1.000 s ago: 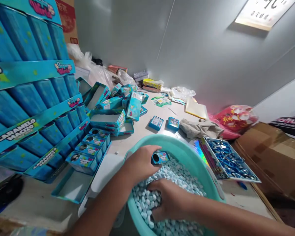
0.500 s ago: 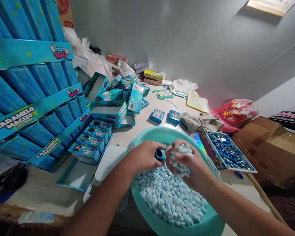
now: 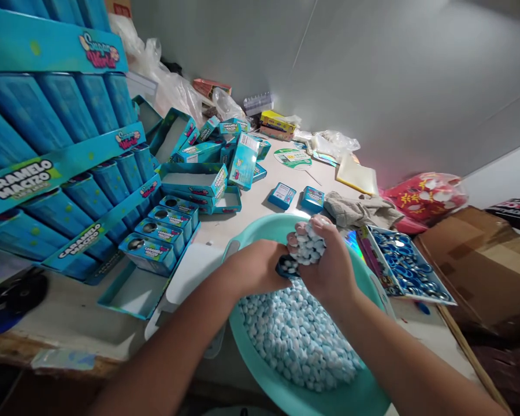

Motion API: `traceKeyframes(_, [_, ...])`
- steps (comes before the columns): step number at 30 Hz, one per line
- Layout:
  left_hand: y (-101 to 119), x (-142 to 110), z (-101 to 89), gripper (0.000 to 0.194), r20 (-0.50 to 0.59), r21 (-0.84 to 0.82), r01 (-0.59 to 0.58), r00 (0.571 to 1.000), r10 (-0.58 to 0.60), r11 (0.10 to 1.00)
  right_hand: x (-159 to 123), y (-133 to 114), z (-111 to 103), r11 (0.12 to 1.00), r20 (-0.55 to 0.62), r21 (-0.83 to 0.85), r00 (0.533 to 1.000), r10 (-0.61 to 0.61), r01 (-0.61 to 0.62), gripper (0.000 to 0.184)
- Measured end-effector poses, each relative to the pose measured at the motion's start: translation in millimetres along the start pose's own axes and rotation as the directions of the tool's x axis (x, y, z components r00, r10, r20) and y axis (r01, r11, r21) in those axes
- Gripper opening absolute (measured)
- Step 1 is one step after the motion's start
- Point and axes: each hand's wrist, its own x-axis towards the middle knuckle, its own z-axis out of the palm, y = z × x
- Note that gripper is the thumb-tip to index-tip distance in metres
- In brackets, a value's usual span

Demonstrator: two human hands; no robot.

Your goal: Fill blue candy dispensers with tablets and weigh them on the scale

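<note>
My left hand [image 3: 262, 263] is closed round a small blue tin [image 3: 281, 267], held over the turquoise basin [image 3: 242, 341]. Candies show in the tin's dark round opening. Cupped against that opening, my right hand [image 3: 329, 263] grips a heap of candies [image 3: 309, 245], pale blue and white. More loose candies [image 3: 303, 341] fill the basin below both hands. Two closed blue tins [image 3: 282, 195] lie on the table just beyond the basin's far rim. Left of the basin, several tins with round holes on top [image 3: 149, 249] stand in a display tray [image 3: 134, 292].
Stacked display trays of blue tins [image 3: 69, 150] rise at the left. Flattened and open blue cartons [image 3: 195, 179] lie behind. At right are a box of blue-and-silver lids [image 3: 405, 266], a grey cloth [image 3: 359, 209] and a cardboard box [image 3: 481, 271]. A white plastic lid [image 3: 195, 271] lies left of the basin.
My right hand has tilted and come up against the tin's opening with its candies. Some candies now show in the opening, which was dark before. The camera view has shifted slightly.
</note>
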Motion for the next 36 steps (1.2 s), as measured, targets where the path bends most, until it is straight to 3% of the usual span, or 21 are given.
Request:
traceKeyframes(12, [-0.5,-0.1,1.1,0.022,-0.018,-0.047,-0.017,1.0,0.016,0.999,-2.6,-2.1,-0.7,1.0,0.053,0.008,0.999,-0.011,0.011,0.019])
traceKeyframes(24, [0.8,0.2,0.5,0.034,-0.054,-0.023,0.013,0.998,-0.015,1.0,-5.7,-8.1,-5.2,0.999,0.069,0.042,0.998,0.002,-0.005,0.02])
traceKeyframes(36, [0.4,1.4,0.8,0.028,0.007,-0.03,0.022,1.0,-0.022,0.999,-7.3,-3.2,-1.4,0.997,0.142,-0.045,0.988,-0.058,0.065,0.014])
